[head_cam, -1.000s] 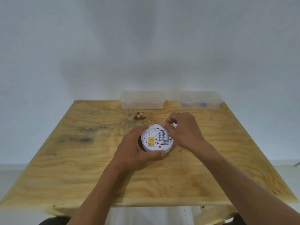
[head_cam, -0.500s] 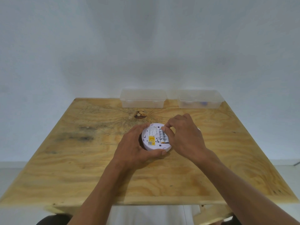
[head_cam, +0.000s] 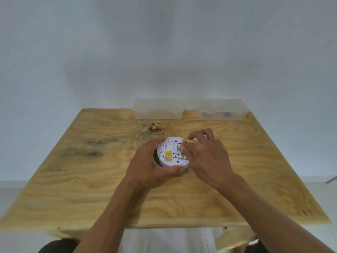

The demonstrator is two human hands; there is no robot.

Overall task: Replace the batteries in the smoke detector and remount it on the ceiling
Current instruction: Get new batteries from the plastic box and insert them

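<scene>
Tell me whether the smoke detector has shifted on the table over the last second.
No. The smoke detector sits the same way below the dark knot in the table, gripped by the left hand.

The smoke detector [head_cam: 171,152] lies mid-table [head_cam: 73,189] between both hands; two boxes [head_cam: 158,109] sit side by side behind it.

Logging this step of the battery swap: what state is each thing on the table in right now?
smoke detector: back side up, battery bay open
battery: lying in the bay
left hand: gripping the detector's rim
right hand: thumb on the battery
left box: lid closed
right box: lid closed
</scene>
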